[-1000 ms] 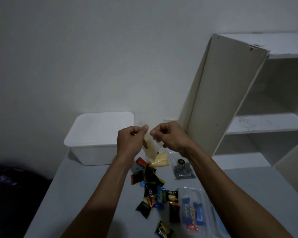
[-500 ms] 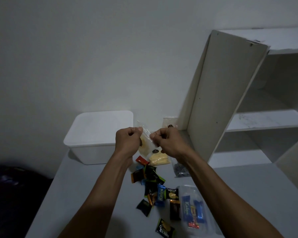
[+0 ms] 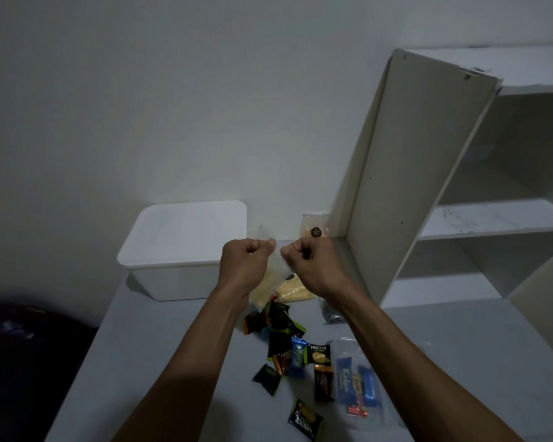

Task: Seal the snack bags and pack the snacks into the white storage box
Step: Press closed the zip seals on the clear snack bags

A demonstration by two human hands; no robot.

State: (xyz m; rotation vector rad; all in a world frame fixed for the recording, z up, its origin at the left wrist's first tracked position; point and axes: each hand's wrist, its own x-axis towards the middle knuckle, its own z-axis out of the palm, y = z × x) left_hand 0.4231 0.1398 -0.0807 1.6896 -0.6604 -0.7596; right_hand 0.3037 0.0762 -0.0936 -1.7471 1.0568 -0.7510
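My left hand and my right hand are raised above the table, both pinching the top edge of a clear snack bag with yellow snacks in its bottom. The bag hangs between the two fists. The white storage box stands with its lid on at the back left of the table, just left of my left hand. A second clear bag of yellow snacks lies on the table under my hands. Another bag with a dark round sticker stands behind my right hand.
Several small wrapped snacks lie scattered on the grey table in front of me. A clear bag with blue bars lies at the right, a dark-filled bag beside my right forearm. A white shelf unit rises at the right.
Both hands have stayed together on the bag's top edge, shifting slightly. The bag now hangs more to the left, under my left hand.
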